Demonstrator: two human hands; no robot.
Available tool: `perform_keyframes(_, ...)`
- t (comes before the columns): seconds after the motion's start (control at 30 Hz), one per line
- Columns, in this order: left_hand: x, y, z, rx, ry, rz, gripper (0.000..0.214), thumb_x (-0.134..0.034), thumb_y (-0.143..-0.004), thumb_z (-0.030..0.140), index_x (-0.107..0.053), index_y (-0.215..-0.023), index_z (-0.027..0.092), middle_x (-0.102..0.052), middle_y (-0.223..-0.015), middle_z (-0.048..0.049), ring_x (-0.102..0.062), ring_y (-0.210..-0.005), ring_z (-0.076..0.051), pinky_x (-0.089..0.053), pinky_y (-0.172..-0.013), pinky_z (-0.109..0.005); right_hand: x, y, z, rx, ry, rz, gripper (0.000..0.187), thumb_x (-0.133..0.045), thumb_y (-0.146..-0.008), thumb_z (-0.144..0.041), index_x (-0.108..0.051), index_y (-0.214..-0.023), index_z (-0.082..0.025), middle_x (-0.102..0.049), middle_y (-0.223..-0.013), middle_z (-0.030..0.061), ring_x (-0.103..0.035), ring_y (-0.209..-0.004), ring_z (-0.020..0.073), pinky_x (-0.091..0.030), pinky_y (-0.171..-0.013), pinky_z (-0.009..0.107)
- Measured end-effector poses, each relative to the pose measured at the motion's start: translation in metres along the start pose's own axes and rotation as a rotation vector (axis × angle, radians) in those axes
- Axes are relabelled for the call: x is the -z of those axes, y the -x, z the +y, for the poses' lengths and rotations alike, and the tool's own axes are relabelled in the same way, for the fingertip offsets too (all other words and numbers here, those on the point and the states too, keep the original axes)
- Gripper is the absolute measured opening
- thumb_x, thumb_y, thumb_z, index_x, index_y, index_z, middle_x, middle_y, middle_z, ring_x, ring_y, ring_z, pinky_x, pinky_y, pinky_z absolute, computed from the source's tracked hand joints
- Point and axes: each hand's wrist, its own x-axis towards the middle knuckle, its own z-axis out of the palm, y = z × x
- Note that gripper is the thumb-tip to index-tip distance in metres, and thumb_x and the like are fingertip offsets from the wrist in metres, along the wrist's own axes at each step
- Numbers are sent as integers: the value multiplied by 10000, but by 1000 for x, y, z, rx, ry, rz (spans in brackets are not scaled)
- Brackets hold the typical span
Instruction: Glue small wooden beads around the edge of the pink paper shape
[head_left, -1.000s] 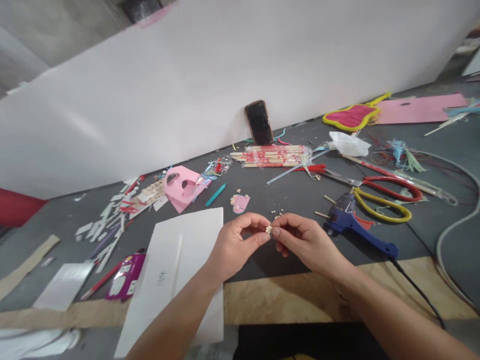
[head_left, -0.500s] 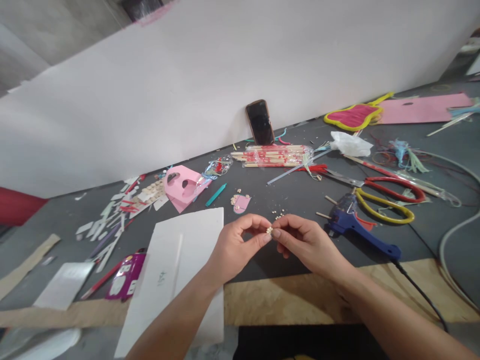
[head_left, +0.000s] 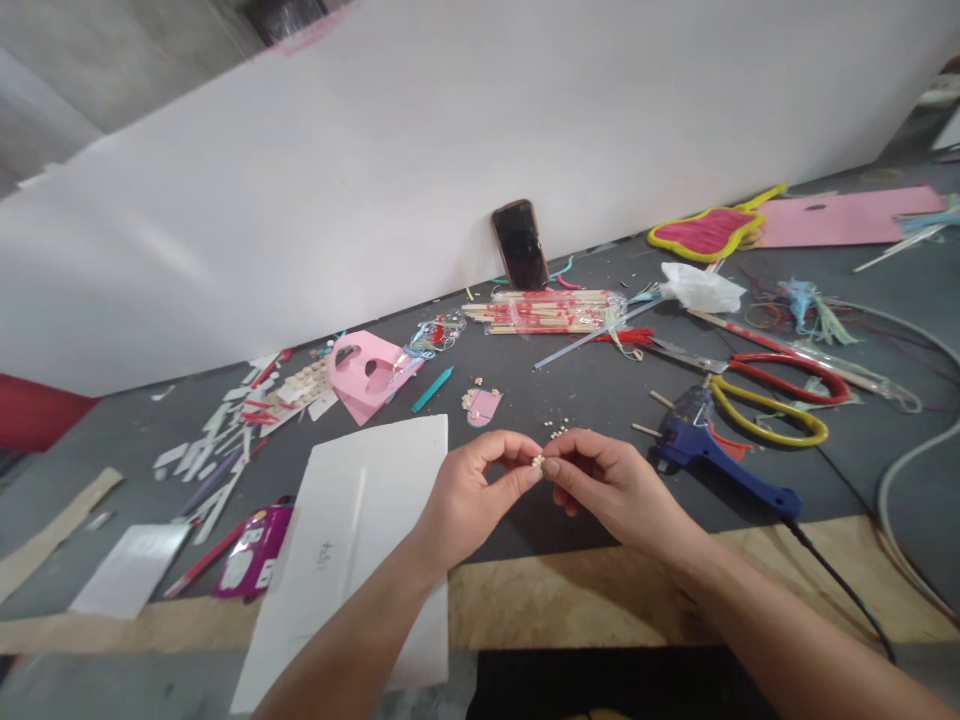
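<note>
Between the fingertips of my left hand and my right hand is a small cluster of cream-coloured beads or bits. Both hands are closed in a pinch, thumbs against index fingers, and their tips meet at the cluster. How the pieces are joined is too small to make out. Just beyond my fingers lie several loose cream bits of the same look. A pink heart-shaped piece with similar bits along its edge rests on the dark table past my left hand.
A blue glue gun and scissors with red and yellow handles lie at the right. White foam board sits under my left forearm. Farther back are wrapped sticks, a phone, a teal pen-like object and a pink cutout.
</note>
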Motion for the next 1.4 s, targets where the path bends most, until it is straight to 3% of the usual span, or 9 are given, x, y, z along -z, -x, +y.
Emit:
perform_keyframes(0.37,-1,0,-4,3,23,13,140,-659,-799,263,-675,-929,214,-689,-876,-10,-622,-820,-143,-489,-785,-254,-1,0,-2,17,18,7,209,-578,-849,-386,-610,-836,-179,-554,-612,-32,-517,-524,80,-450,-501,202)
perform_keyframes(0.67,-3,6,2,62,120,2,230,-671,-771,204,-594,-987,210,-635,-847,3,-596,-830,-132,-474,-791,-254,4,9,0,71,65,52,216,-559,-865,-364,-600,-999,-198,-596,-707,-12,-560,-571,101,-491,-511,215)
perform_keyframes(0.77,-2,7,3,77,155,-11,163,-665,-780,210,-622,-937,198,-631,-843,-1,-587,-802,-124,-470,-762,-244,10,14,1,140,292,96,184,-514,-897,-334,-593,-1005,-209,-628,-731,2,-587,-596,116,-493,-538,226)
perform_keyframes(0.93,-2,12,-1,148,255,1,140,-685,-776,240,-663,-905,190,-646,-822,-4,-580,-769,-111,-464,-724,-224,25,24,7,397,1012,112,200,-441,-921,-236,-635,-899,-196,-670,-816,60,-615,-727,165,-476,-634,265)
perform_keyframes(1.1,-8,17,-4,201,367,16,151,-717,-747,239,-681,-886,191,-652,-804,4,-580,-762,-103,-458,-731,-218,33,27,21,397,1332,67,201,-472,-907,-192,-668,-869,-211,-656,-791,66,-588,-770,210,-485,-639,300)
perform_keyframes(1.17,-12,19,-3,229,393,14,161,-721,-739,248,-687,-884,188,-646,-768,7,-576,-720,-101,-457,-706,-223,33,28,24,394,1311,65,183,-496,-890,-179,-674,-918,-210,-663,-874,78,-585,-824,227,-500,-680,328)
perform_keyframes(1.27,-16,20,-2,234,398,8,167,-715,-742,258,-695,-889,183,-647,-757,2,-573,-710,-106,-453,-691,-228,32,30,19,426,1091,110,196,-494,-895,-206,-657,-1004,-200,-660,-986,93,-597,-894,225,-507,-775,356)
perform_keyframes(1.4,-21,21,0,178,338,-21,177,-695,-754,244,-680,-920,186,-645,-810,-7,-574,-767,-121,-461,-727,-242,23,36,4,266,672,109,194,-493,-910,-291,-640,-1017,-221,-677,-967,65,-628,-847,178,-505,-738,289)
